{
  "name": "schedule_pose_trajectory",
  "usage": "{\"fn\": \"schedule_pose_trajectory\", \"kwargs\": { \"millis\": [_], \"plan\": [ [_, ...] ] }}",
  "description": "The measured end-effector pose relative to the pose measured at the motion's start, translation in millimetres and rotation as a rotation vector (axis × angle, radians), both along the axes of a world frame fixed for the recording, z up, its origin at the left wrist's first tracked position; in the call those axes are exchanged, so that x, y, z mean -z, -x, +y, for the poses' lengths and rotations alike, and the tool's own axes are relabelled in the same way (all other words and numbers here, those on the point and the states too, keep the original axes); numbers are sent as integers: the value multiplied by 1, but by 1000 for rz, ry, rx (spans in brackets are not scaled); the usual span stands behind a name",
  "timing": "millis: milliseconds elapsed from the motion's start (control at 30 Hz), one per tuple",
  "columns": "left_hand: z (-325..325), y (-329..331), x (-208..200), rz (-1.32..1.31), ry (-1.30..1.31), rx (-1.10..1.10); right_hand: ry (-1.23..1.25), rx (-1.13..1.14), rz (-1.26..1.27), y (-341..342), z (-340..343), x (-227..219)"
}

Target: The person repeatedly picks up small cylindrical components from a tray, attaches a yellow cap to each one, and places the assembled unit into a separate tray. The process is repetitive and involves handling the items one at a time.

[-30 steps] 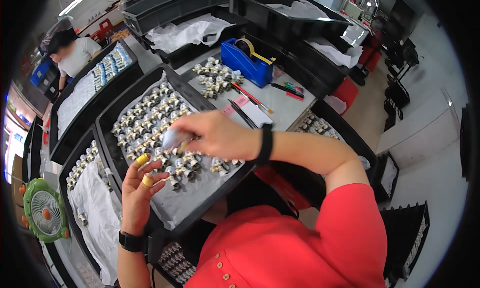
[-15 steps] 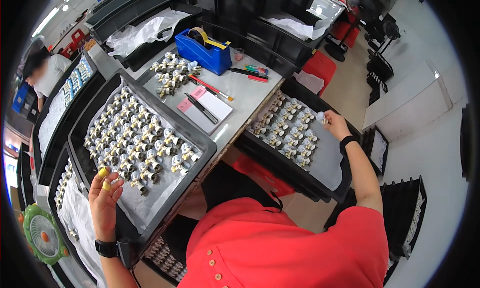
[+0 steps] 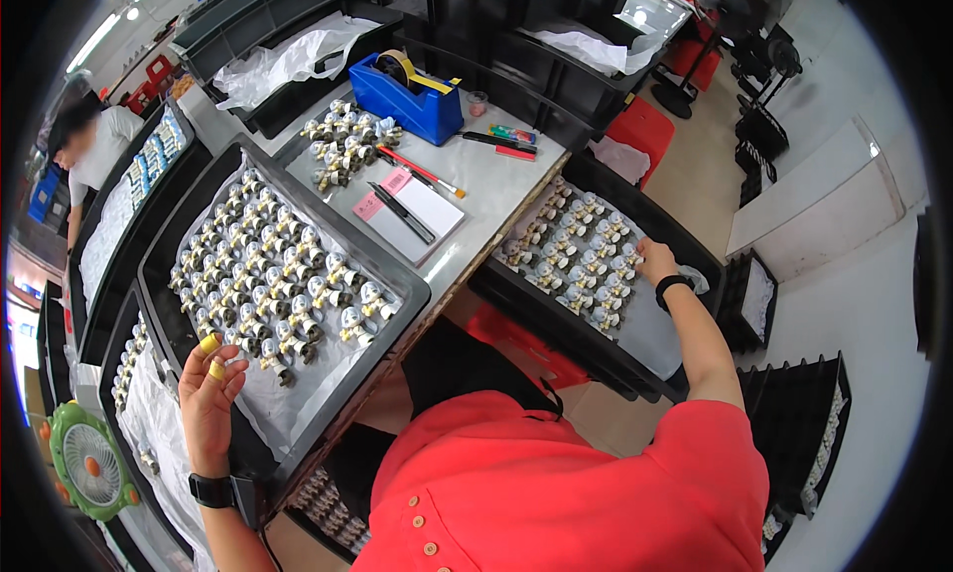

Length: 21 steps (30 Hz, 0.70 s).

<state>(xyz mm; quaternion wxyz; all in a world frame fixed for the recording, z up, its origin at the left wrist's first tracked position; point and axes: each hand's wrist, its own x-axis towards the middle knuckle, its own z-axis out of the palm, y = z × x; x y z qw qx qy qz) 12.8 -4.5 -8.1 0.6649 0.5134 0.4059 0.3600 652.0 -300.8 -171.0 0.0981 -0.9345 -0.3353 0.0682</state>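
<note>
a small pale figurine (image 3: 631, 256) sits at the outer right end of the rows of similar figurines (image 3: 576, 249) in the black tray (image 3: 544, 319) on the right, right at the fingertips of the right hand (image 3: 655, 261); its fingers bend in toward the piece, and from my remote seat i cannot tell whether they grasp it or have let go. bare pale liner shows on the near side of those rows. the left hand (image 3: 206, 398) is raised beside the near edge of the grey tray (image 3: 367, 240) on the left, its fingers loosely curled and holding nothing that i can see (two of them wear yellow covers (image 3: 209, 344)). that tray carries many more rows of figurines, white with touches of yellow and dark bases, lying on pale lining. between the two trays i have the tabletop (image 3: 496, 190), with a notepad (image 3: 434, 219), a black pen (image 3: 402, 213) lying across it, a red brush (image 3: 422, 172) and a further cluster of figurines near a blue tape dispenser (image 3: 407, 105). farther out i make out a red stool (image 3: 640, 140) past the right tray, a green-rimmed fan (image 3: 92, 463) at lower left, and a co-worker (image 3: 99, 153) in a light top at upper left.
</note>
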Motion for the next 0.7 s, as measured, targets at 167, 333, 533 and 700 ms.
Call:
{"fn": "schedule_pose_trajectory", "kwargs": {
  "millis": [167, 333, 533, 700],
  "plan": [
    [-2, -2, -2, 21, 5, 4, -21, 13, 17, 1, -2, -4],
    [-2, -2, -1, 35, -2, -3, -43, 17, 29, -5, -5, -3],
    [-3, -3, -2, 64, 8, 4, -301, 9, 90, -12, -9, 0],
    [-3, -5, -3, 72, 8, 19, -459, 84, 189, -10, -4, -1]
  ]
}}
